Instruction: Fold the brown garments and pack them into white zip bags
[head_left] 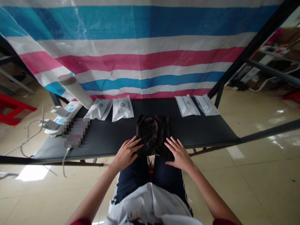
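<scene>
A piece of shiny black cloth (153, 131) lies creased on the dark table (112, 134), its near edge hanging over the front. My left hand (127, 153) rests at its left side, fingers stretched out and the tips touching the fabric. At the right side of the cloth is my right hand (179, 154), its fingers spread and the fingertips on or just beside the edge. Neither hand grips anything. What kind of item the folded cloth is, I cannot make out.
Two white printed packets (123, 108) lie at the back left and two more packets (187, 105) at the back right. A white bottle (76, 90), a power strip (63, 118) with plugged-in chargers and a blurred-out phone (76, 132) with a cable occupy the left end. A striped sheet (140, 56) hangs behind.
</scene>
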{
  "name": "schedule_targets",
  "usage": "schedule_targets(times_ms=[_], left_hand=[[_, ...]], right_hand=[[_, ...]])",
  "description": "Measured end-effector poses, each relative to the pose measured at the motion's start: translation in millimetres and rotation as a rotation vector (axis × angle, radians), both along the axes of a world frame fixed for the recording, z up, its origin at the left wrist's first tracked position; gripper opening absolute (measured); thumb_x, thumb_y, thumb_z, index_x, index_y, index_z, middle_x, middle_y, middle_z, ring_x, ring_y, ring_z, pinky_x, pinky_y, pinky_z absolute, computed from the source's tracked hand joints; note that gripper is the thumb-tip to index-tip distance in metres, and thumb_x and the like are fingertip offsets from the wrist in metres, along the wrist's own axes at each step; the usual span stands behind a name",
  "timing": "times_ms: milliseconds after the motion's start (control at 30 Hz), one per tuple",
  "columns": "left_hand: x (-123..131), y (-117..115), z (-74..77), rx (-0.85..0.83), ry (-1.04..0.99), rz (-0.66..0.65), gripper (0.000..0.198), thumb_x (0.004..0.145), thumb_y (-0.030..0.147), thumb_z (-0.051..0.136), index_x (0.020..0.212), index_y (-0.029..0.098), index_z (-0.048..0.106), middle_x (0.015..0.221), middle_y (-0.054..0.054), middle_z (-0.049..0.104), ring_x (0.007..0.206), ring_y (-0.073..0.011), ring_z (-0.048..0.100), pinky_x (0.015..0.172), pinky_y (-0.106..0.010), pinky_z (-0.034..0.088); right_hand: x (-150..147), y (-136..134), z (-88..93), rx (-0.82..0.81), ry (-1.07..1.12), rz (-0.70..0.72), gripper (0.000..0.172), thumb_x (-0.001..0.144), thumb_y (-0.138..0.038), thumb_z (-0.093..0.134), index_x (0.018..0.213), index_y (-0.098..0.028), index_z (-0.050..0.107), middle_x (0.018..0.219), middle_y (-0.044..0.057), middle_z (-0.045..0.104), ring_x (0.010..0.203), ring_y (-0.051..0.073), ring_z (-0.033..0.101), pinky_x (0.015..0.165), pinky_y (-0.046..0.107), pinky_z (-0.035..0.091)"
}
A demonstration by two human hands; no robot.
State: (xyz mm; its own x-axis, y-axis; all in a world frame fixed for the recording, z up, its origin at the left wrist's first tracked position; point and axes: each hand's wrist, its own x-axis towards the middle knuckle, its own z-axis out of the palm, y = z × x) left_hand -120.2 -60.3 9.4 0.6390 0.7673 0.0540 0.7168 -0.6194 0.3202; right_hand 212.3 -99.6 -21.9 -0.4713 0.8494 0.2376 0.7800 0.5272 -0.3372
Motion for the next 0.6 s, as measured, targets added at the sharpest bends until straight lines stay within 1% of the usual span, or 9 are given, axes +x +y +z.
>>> schedule_targets(times_ms=[100, 167, 233, 300, 367, 433, 500, 533, 600], left_hand=[[-4.6, -6.5, -0.1, 0.028, -0.005, 0.0, 0.045, 0.089, 0.017, 0.048, 0.13, 0.031, 0.062, 0.147, -0.004, 0.051, 0.144, -0.0312, 0.032, 0.11, -0.053, 0.038], [-7.5, -12.2, 1.1, 0.039, 0.002, -0.023, 0.041, 0.091, 0.021, 0.049, 0.128, 0.029, 0.063, 0.146, -0.004, 0.052, 0.144, -0.0308, 0.033, 0.111, -0.053, 0.037], [-9.2, -17.8, 1.2, 0.036, 0.011, -0.046, 0.042, 0.089, 0.029, 0.055, 0.131, 0.026, 0.061, 0.147, -0.006, 0.05, 0.144, -0.0314, 0.033, 0.113, -0.054, 0.035], [-9.7, -22.3, -0.3, 0.024, 0.009, -0.05, 0.047, 0.086, 0.032, 0.06, 0.133, 0.025, 0.058, 0.149, -0.008, 0.047, 0.144, -0.0321, 0.033, 0.113, -0.054, 0.035], [-8.9, -24.6, -2.4, 0.01, -0.018, -0.036, 0.043, 0.087, 0.027, 0.057, 0.13, 0.026, 0.06, 0.149, -0.007, 0.048, 0.144, -0.0311, 0.034, 0.113, -0.053, 0.035], [-6.3, -23.7, -3.9, -0.01, -0.086, -0.017, 0.037, 0.09, 0.021, 0.049, 0.123, 0.025, 0.064, 0.143, -0.005, 0.054, 0.143, -0.0287, 0.036, 0.113, -0.05, 0.036], [-1.3, -18.9, -4.7, -0.032, -0.2, 0.055, 0.032, 0.094, 0.023, 0.043, 0.114, 0.022, 0.067, 0.132, -0.007, 0.063, 0.136, -0.0268, 0.046, 0.11, -0.045, 0.04], [2.0, -15.1, -5.0, -0.045, -0.263, 0.124, 0.03, 0.095, 0.026, 0.041, 0.109, 0.02, 0.067, 0.123, -0.008, 0.068, 0.129, -0.026, 0.053, 0.104, -0.041, 0.044], [9.8, -4.9, -5.9, -0.076, -0.353, 0.304, 0.031, 0.098, 0.032, 0.038, 0.099, 0.018, 0.066, 0.096, -0.008, 0.073, 0.1, -0.0231, 0.068, 0.084, -0.033, 0.051]], right_hand=[[1.8, -1.4, -2.7, 0.001, -0.029, -0.004, 0.075, 0.079, -0.019, 0.064, 0.149, -0.028, 0.038, 0.154, 0.008, 0.04, 0.145, 0.029, 0.031, 0.115, 0.057, 0.029], [2.3, 0.3, -1.4, -0.008, -0.021, -0.002, 0.07, 0.081, -0.013, 0.058, 0.147, -0.029, 0.041, 0.153, 0.006, 0.042, 0.145, 0.028, 0.032, 0.115, 0.057, 0.029], [2.3, 1.8, 1.7, -0.022, -0.005, -0.001, 0.064, 0.083, -0.013, 0.055, 0.144, -0.029, 0.046, 0.151, 0.006, 0.044, 0.144, 0.028, 0.033, 0.115, 0.057, 0.029], [1.9, 2.7, 4.8, -0.031, 0.02, -0.008, 0.057, 0.084, -0.014, 0.055, 0.14, -0.029, 0.052, 0.148, 0.007, 0.048, 0.142, 0.028, 0.036, 0.114, 0.057, 0.03], [1.1, 4.1, 6.3, -0.033, 0.059, -0.023, 0.049, 0.087, -0.017, 0.055, 0.134, -0.03, 0.058, 0.144, 0.007, 0.053, 0.14, 0.028, 0.041, 0.112, 0.056, 0.032], [-0.5, 7.7, 5.9, -0.022, 0.121, -0.052, 0.036, 0.091, -0.021, 0.053, 0.124, -0.03, 0.065, 0.136, 0.006, 0.061, 0.135, 0.028, 0.047, 0.109, 0.053, 0.036], [-3.3, 15.2, 4.3, -0.001, 0.184, -0.113, 0.027, 0.095, -0.028, 0.048, 0.112, -0.027, 0.07, 0.123, 0.007, 0.068, 0.125, 0.027, 0.055, 0.102, 0.047, 0.043], [-5.4, 20.5, 3.3, 0.012, 0.206, -0.16, 0.028, 0.097, -0.032, 0.045, 0.105, -0.024, 0.071, 0.114, 0.009, 0.071, 0.117, 0.027, 0.06, 0.097, 0.044, 0.046], [-10.9, 33.4, 2.0, 0.037, 0.218, -0.269, 0.038, 0.1, -0.039, 0.04, 0.091, -0.021, 0.072, 0.093, 0.011, 0.073, 0.095, 0.026, 0.067, 0.084, 0.036, 0.05]])
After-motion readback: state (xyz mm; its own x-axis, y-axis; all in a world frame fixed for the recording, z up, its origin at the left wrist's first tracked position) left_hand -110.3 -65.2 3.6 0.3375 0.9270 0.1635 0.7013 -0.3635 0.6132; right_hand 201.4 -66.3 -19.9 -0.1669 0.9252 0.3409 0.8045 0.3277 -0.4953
